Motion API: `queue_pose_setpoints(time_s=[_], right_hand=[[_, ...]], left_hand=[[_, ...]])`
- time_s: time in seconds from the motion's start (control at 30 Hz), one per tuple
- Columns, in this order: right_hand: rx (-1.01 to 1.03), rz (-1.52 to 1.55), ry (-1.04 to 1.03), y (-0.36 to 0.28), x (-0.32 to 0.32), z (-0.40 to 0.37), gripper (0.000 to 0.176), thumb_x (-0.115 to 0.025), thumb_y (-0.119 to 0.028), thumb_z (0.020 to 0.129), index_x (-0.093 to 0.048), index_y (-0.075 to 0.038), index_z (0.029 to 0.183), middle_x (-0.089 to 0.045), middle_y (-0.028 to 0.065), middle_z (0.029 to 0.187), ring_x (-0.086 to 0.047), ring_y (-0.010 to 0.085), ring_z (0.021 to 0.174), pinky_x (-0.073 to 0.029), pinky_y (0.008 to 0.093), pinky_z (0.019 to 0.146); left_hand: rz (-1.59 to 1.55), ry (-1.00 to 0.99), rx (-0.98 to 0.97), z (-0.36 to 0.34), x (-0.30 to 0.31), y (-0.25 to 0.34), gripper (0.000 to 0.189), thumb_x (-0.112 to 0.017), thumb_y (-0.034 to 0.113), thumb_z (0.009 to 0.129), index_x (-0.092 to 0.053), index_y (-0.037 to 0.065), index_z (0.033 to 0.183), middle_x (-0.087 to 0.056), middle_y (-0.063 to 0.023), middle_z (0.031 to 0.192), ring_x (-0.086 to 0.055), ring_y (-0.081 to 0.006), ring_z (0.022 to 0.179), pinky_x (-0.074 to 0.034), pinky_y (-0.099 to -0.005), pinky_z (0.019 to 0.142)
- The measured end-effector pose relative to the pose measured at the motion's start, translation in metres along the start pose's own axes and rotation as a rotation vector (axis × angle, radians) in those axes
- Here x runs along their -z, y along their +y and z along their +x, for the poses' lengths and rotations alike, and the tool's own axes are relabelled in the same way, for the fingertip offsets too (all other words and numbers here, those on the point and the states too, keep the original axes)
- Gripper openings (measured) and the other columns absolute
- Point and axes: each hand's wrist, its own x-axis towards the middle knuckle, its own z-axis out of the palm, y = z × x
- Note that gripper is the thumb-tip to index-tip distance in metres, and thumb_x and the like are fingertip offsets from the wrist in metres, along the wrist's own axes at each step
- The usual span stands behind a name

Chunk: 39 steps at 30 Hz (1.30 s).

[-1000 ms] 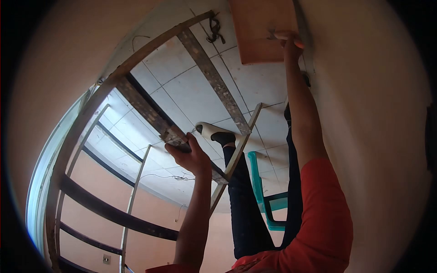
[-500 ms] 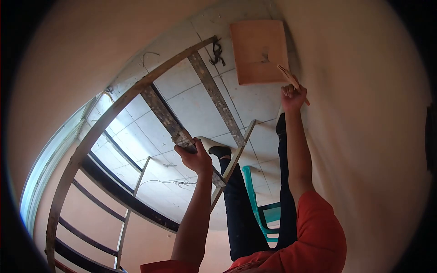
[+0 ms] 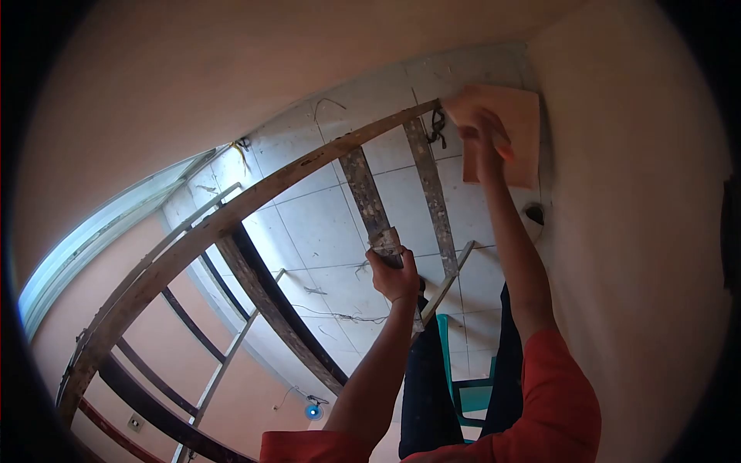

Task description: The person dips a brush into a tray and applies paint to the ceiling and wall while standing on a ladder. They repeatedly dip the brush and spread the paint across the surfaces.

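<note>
Around a paint-spattered rung of the wooden ladder (image 3: 285,181), my left hand (image 3: 394,276) is closed, its thumb beside a pale, crusted patch. My right hand (image 3: 486,150) is smeared by motion at the upper right, above a peach-coloured tray (image 3: 517,135) on the floor. A thin, flat, peach-coloured tool (image 3: 505,150) is in it; its exact kind is blurred. Part of the tray is hidden behind this hand. The ladder slants across the view, in front of my left side.
A green plastic chair (image 3: 471,401) stands behind my legs. A dark cord (image 3: 438,127) hangs by the ladder's far end. Thin wire (image 3: 340,316) lies on the tiled floor (image 3: 309,231). A window (image 3: 100,216) is at left, and a plain wall (image 3: 617,231) rises at right.
My view has turned, so the ladder and tray appear further right. My right hand with its tool has swung leftward across the tray. My left hand keeps its place on the rung.
</note>
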Motion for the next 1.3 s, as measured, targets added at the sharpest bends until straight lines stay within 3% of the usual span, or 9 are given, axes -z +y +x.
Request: queue_pose_setpoints(time_s=[0.3,0.43,0.57,0.73,0.9,1.0,1.1,1.2,1.3], right_hand=[[0.579,0.05,-0.071,-0.071,-0.194,0.02,0.024,-0.053,-0.008,0.101,-0.063,0.001,0.121,-0.064,0.0087,0.106,-0.07,0.0189,0.082,-0.057,0.03,0.073],[0.586,0.188,-0.017,-0.099,-0.228,0.043,0.021,-0.056,-0.004,0.1,-0.065,-0.001,0.119,-0.065,0.0072,0.098,-0.064,0.0135,0.078,-0.053,0.0274,0.071],[0.617,0.188,-0.075,-0.145,-0.221,0.022,0.032,-0.052,-0.007,0.096,-0.061,0.001,0.126,-0.066,0.013,0.109,-0.07,0.021,0.079,-0.058,0.0334,0.071],[0.797,0.117,-0.01,-0.112,-0.223,0.035,0.03,-0.053,-0.007,0.096,-0.065,0.0,0.123,-0.068,0.009,0.094,-0.068,0.0179,0.075,-0.055,0.0301,0.07],[0.323,0.004,0.027,-0.004,-0.171,0.048,0.022,-0.057,-0.008,0.1,-0.066,-0.001,0.119,-0.068,0.0072,0.105,-0.066,0.013,0.085,-0.057,0.0271,0.072],[0.42,-0.029,-0.033,-0.007,-0.158,0.041,0.02,-0.061,-0.01,0.1,-0.066,-0.002,0.118,-0.068,0.0069,0.103,-0.065,0.0118,0.085,-0.057,0.0263,0.072],[0.565,0.136,-0.03,-0.059,-0.199,0.062,0.02,-0.058,-0.006,0.1,-0.066,-0.002,0.118,-0.067,0.0064,0.1,-0.065,0.0109,0.083,-0.056,0.0255,0.069],[0.481,0.157,-0.07,-0.13,-0.227,0.038,0.024,-0.055,-0.003,0.1,-0.066,-0.002,0.121,-0.067,0.0054,0.097,-0.065,0.0103,0.085,-0.055,0.0246,0.068],[0.789,0.132,-0.166,-0.152,-0.228,0.018,0.028,-0.055,-0.002,0.098,-0.066,-0.002,0.123,-0.067,0.005,0.095,-0.066,0.011,0.089,-0.054,0.025,0.07]], left_hand=[[0.028,-0.043,0.022,0.001,0.004,0.002,0.053,-0.073,0.03,0.079,-0.047,0.007,0.119,-0.068,-0.0227,0.095,-0.067,-0.047,0.088,-0.051,-0.0542,0.078],[-0.008,-0.057,0.038,0.002,0.006,0.005,0.056,-0.074,0.03,0.077,-0.046,0.008,0.121,-0.068,-0.0233,0.095,-0.066,-0.0481,0.089,-0.051,-0.0542,0.079],[0.025,-0.076,0.059,0.002,0.006,0.004,0.055,-0.074,0.029,0.077,-0.045,0.007,0.119,-0.068,-0.0231,0.095,-0.066,-0.0479,0.088,-0.051,-0.0542,0.078],[0.003,-0.068,0.041,0.0,0.003,0.0,0.054,-0.075,0.029,0.076,-0.045,0.008,0.116,-0.068,-0.0224,0.093,-0.066,-0.0474,0.087,-0.051,-0.054,0.077],[-0.025,-0.051,0.016,0.0,0.006,0.003,0.053,-0.075,0.03,0.076,-0.046,0.008,0.114,-0.068,-0.0218,0.093,-0.066,-0.0469,0.087,-0.051,-0.0534,0.077],[-0.028,-0.052,0.044,0.002,0.004,0.006,0.053,-0.075,0.029,0.076,-0.046,0.008,0.114,-0.068,-0.0216,0.094,-0.066,-0.0468,0.087,-0.051,-0.0533,0.077],[-0.009,-0.042,0.006,-0.002,0.005,0.002,0.052,-0.075,0.029,0.076,-0.046,0.008,0.114,-0.068,-0.0217,0.094,-0.066,-0.0471,0.087,-0.051,-0.0531,0.077],[-0.034,-0.016,-0.007,0.0,0.004,0.002,0.051,-0.075,0.029,0.077,-0.046,0.008,0.113,-0.068,-0.0219,0.093,-0.066,-0.0475,0.086,-0.051,-0.053,0.076],[-0.037,-0.022,-0.014,0.002,0.002,0.005,0.049,-0.074,0.029,0.078,-0.046,0.008,0.112,-0.068,-0.0219,0.092,-0.066,-0.0471,0.086,-0.051,-0.0526,0.076]])
